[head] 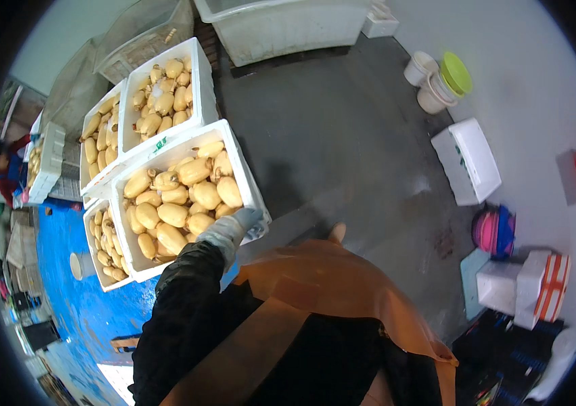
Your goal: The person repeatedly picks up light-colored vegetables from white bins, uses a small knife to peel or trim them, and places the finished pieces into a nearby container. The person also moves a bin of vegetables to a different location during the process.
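Observation:
My left hand (248, 222), in a pale glove with a whitish sleeve cuff, grips the near right corner of a white foam box (247, 172). The box holds many peeled-looking, cream-coloured lotus root segments (172, 214). Behind it, a second foam box (206, 91) and a narrower one at its left hold more lotus roots. Another foam box (106, 285) with lotus roots touches the near box's left side. My right hand is out of view. An orange apron (328, 279) covers my front.
A large white tub (293, 33) stands at the back. Buckets (432, 96), a green basin (455, 72) and foam boxes (475, 157) line the right wall. A person (8, 167) in a blue apron is at the far left beside another foam box (49, 162). A white bucket (81, 266) is on the blue floor.

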A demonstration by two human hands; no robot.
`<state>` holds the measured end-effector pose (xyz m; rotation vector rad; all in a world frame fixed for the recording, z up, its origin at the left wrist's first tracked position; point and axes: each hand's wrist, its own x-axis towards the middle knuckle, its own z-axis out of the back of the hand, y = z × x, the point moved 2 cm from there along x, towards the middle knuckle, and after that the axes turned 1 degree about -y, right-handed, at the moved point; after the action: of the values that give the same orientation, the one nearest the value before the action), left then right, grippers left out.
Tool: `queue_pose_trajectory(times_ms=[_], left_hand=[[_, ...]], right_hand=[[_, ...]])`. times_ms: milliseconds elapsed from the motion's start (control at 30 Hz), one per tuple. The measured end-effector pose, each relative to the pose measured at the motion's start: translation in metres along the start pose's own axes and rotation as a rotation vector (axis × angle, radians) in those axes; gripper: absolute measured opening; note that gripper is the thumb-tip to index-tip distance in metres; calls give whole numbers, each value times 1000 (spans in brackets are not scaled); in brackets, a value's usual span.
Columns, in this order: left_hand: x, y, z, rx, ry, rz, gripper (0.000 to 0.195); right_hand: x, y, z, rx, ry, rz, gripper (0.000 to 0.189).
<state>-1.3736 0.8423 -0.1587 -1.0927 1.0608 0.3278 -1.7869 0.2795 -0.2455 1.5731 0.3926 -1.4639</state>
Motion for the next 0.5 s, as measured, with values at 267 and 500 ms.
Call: queue_pose_trajectory(times_ms=[267, 500], left_hand=[[-13, -19, -43, -208, -196, 282, 51], [32, -38, -28, -337, -319, 304, 52]], right_hand=[[155, 269, 34, -216, 116, 3, 36], [212, 496, -79, -254, 226, 250, 35]])
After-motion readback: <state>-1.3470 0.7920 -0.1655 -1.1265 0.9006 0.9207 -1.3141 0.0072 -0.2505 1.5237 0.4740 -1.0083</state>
